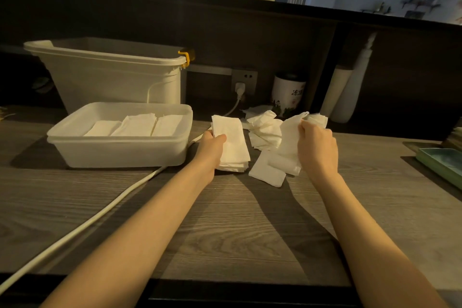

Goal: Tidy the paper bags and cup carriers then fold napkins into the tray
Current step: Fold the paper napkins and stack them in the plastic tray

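Note:
A translucent white tray (120,150) stands on the wooden counter at the left, with three stacks of folded white napkins (136,125) inside. Just right of it my left hand (211,149) grips a stack of folded napkins (233,145), thumb on top. My right hand (316,146) pinches a loose unfolded napkin (287,142) and lifts it above the counter. A pile of crumpled loose napkins (265,127) lies between and behind the hands. One folded napkin (266,174) lies flat on the counter below my right hand.
A large white bin (112,75) stands behind the tray. A white power cable (82,227) runs from the wall socket (243,81) across the counter to the front left. A printed canister (287,94) stands at the back, a green tray (442,162) at the right edge.

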A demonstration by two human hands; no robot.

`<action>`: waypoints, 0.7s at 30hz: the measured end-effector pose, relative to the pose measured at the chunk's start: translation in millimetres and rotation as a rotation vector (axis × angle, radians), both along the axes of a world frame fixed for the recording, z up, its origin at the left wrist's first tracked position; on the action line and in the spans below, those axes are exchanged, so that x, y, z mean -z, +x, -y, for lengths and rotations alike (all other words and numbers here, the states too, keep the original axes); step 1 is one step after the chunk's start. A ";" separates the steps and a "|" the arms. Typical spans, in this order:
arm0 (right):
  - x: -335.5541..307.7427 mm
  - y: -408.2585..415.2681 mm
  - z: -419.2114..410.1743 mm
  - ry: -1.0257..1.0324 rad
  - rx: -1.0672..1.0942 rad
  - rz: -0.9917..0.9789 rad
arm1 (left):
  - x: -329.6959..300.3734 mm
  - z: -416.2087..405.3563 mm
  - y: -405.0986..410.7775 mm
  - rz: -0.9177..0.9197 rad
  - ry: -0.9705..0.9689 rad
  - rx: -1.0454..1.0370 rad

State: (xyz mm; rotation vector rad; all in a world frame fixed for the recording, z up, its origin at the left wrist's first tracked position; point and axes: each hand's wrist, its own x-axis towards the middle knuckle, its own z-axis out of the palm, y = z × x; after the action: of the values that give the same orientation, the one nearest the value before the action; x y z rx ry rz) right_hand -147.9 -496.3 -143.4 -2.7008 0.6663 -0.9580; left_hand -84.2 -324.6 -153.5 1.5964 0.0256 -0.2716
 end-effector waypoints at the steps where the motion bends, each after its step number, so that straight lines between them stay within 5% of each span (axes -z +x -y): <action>1: -0.4 0.0 0.1 0.024 -0.014 0.050 | 0.5 0.2 0.2 0.000 0.001 -0.001; 10: -9.5 2.4 -9.0 0.423 -0.322 0.470 | -0.6 0.9 -1.9 -0.033 -0.026 0.021; 15: -9.8 -0.1 -34.3 0.960 -0.663 0.310 | 0.7 2.0 -4.1 -0.095 -0.169 0.049; 21: 7.9 8.4 -53.3 0.928 -0.582 0.157 | 1.3 3.6 -9.6 -0.100 -0.316 0.144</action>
State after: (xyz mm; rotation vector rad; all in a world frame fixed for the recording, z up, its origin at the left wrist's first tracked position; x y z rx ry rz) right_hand -139.5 -443.1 -151.3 -1.7926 0.1739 -0.5046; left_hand -93.8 -328.2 -154.8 1.2709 -0.0530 -0.4448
